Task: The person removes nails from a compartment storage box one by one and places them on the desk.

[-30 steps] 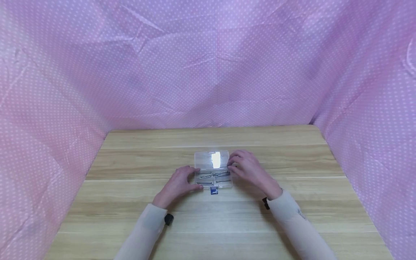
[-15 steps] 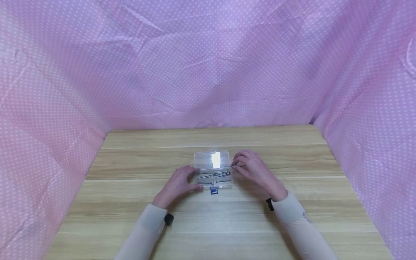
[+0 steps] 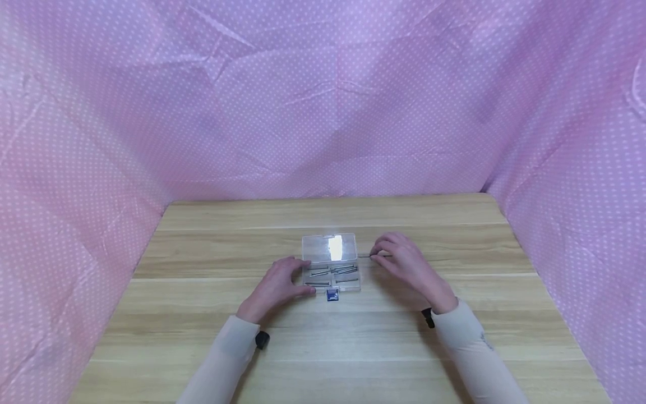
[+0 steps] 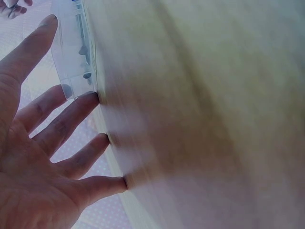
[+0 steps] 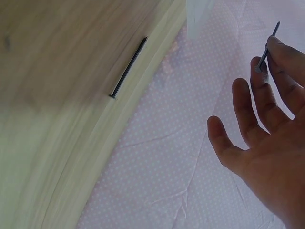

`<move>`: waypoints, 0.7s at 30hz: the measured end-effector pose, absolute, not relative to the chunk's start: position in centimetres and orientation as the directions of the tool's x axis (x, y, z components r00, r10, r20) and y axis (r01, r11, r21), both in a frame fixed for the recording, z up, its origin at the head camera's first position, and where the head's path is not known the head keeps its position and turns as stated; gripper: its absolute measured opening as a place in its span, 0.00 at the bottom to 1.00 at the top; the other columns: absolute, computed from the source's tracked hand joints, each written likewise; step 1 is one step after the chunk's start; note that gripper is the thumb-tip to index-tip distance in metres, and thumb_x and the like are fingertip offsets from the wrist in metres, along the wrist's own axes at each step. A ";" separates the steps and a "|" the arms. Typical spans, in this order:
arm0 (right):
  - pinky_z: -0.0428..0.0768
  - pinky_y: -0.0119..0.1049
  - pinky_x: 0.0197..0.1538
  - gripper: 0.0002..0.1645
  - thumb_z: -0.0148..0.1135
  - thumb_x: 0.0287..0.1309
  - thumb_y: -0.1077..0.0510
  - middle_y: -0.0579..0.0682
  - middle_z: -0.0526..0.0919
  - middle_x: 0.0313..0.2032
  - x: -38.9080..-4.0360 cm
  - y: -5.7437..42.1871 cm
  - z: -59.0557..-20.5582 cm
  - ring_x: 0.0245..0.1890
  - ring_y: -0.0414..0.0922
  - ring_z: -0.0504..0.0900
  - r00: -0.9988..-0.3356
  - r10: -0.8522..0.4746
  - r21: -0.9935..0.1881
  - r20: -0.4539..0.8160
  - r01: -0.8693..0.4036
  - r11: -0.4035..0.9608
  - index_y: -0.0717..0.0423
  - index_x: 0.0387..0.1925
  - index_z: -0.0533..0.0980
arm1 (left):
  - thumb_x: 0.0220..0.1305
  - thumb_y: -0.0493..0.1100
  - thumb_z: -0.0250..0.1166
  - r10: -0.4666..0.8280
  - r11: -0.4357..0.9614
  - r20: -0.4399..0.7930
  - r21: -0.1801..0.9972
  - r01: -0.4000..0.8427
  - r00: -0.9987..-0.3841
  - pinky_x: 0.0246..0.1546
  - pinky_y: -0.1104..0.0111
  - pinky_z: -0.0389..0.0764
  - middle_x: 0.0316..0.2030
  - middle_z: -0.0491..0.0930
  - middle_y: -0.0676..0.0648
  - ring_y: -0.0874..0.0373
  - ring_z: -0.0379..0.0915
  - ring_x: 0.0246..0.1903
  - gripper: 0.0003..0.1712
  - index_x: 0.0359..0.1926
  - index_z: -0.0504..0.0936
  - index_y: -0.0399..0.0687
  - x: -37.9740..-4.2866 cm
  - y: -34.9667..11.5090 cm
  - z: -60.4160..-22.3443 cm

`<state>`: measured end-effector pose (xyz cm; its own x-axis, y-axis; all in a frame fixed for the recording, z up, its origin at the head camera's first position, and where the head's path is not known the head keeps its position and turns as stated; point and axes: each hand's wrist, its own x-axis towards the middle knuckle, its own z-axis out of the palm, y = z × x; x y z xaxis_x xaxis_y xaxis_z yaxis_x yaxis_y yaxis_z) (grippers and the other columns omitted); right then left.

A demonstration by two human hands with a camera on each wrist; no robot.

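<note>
A clear plastic compartment box (image 3: 332, 279) stands with its lid (image 3: 318, 249) raised back. Several steel nails (image 3: 345, 270) lie in its compartments. My left hand (image 3: 276, 284) holds the box at its left end, thumb on the front edge and forefinger farther back. In the left wrist view the other fingertips (image 4: 106, 138) rest by the table surface. Right of the box, my right hand (image 3: 401, 262) pinches a nail (image 5: 268, 47) between thumb and fingers, with the remaining fingers spread loosely. Another nail (image 5: 128, 67) lies on the table in the right wrist view.
A blue label tab (image 3: 332, 295) sits at the box's front edge. The wood-grain table (image 3: 323, 353) is bordered at the back and sides by pink dotted cloth (image 3: 323, 112).
My right hand has moved right, away from the box, with the nail in its fingers. The left hand and the box have stayed in place.
</note>
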<state>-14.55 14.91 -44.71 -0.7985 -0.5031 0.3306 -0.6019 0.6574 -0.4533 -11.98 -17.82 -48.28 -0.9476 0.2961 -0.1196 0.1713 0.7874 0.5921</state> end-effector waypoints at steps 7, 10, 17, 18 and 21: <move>0.81 0.52 0.53 0.06 0.74 0.58 0.65 0.48 0.86 0.38 -14.5 15.9 -44.9 0.44 0.50 0.83 -0.782 -0.516 -0.448 0.349 -0.623 0.641 0.55 0.37 0.85 | 0.51 0.56 0.83 0.290 0.789 -0.127 0.593 0.161 -0.949 0.69 0.48 0.68 0.61 0.80 0.43 0.45 0.72 0.64 0.41 0.64 0.81 0.46 -11.9 -17.8 -48.3; 0.82 0.50 0.51 0.06 0.74 0.58 0.65 0.48 0.87 0.37 -14.4 16.2 -45.0 0.42 0.49 0.83 -0.784 -0.515 -0.444 0.347 -0.621 0.647 0.55 0.37 0.85 | 0.51 0.56 0.83 0.288 0.789 -0.128 0.594 0.159 -0.949 0.69 0.48 0.68 0.61 0.80 0.43 0.45 0.72 0.63 0.41 0.64 0.81 0.46 -11.9 -17.8 -48.4; 0.81 0.52 0.52 0.06 0.74 0.58 0.64 0.50 0.87 0.37 -14.3 16.9 -45.2 0.42 0.51 0.83 -0.806 -0.496 -0.437 0.322 -0.592 0.677 0.57 0.37 0.85 | 0.51 0.55 0.83 0.285 0.795 -0.144 0.588 0.149 -0.948 0.69 0.48 0.70 0.61 0.81 0.43 0.45 0.72 0.63 0.42 0.65 0.81 0.46 -12.0 -17.8 -48.3; 0.81 0.54 0.53 0.06 0.74 0.58 0.64 0.50 0.87 0.37 -14.3 17.0 -45.3 0.43 0.51 0.83 -0.810 -0.493 -0.437 0.318 -0.587 0.682 0.57 0.37 0.85 | 0.51 0.55 0.83 0.286 0.795 -0.143 0.588 0.151 -0.948 0.69 0.49 0.70 0.61 0.81 0.43 0.45 0.72 0.62 0.42 0.64 0.81 0.46 -12.0 -17.8 -48.3; 0.80 0.55 0.53 0.05 0.74 0.57 0.64 0.50 0.87 0.37 -14.4 17.2 -45.5 0.42 0.52 0.83 -0.816 -0.487 -0.435 0.311 -0.578 0.690 0.57 0.37 0.85 | 0.50 0.55 0.83 0.282 0.797 -0.141 0.585 0.150 -0.949 0.68 0.49 0.70 0.60 0.81 0.44 0.46 0.73 0.62 0.42 0.64 0.81 0.46 -12.0 -17.8 -48.3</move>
<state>-14.35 17.18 -45.49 -0.8157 -0.4874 0.3114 -0.5784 0.6902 -0.4349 -12.04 -17.76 -48.32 -0.9488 0.2824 -0.1413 0.1501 0.7970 0.5850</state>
